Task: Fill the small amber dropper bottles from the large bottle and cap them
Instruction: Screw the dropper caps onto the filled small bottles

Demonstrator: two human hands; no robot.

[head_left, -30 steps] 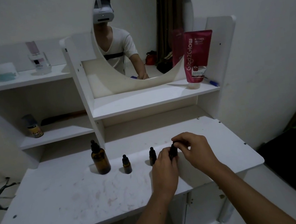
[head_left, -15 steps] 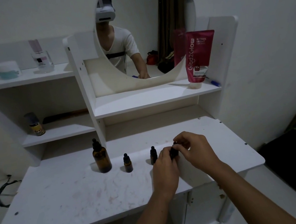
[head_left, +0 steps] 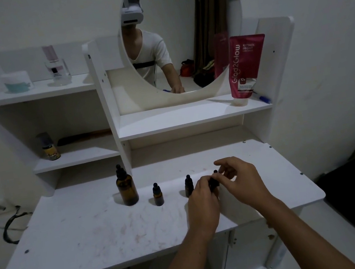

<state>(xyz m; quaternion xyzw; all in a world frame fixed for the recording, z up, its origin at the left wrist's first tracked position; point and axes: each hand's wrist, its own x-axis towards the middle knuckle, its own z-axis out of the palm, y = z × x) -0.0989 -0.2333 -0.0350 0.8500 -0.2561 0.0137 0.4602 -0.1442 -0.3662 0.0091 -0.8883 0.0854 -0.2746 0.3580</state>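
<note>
A large amber bottle [head_left: 126, 188] with a black dropper cap stands upright on the white dressing table [head_left: 94, 234]. Right of it stand two small amber dropper bottles [head_left: 158, 194] [head_left: 188, 184], both capped. A third small bottle [head_left: 213, 180] is mostly hidden between my hands. My left hand [head_left: 202, 202] wraps around its body from the near side. My right hand [head_left: 239, 178] pinches its black dropper cap with thumb and fingertips.
A red tube [head_left: 246, 66] leans on the middle shelf under a round mirror [head_left: 182, 32]. A jar [head_left: 17, 81] and a clear bottle [head_left: 56, 67] sit on the upper left shelf, a small can [head_left: 49, 147] on the lower one. A black cable [head_left: 12, 225] hangs at the left.
My right hand's fingers have shifted around the cap of the held bottle, the index finger now lifted. The left hand and the standing bottles stay in place.
</note>
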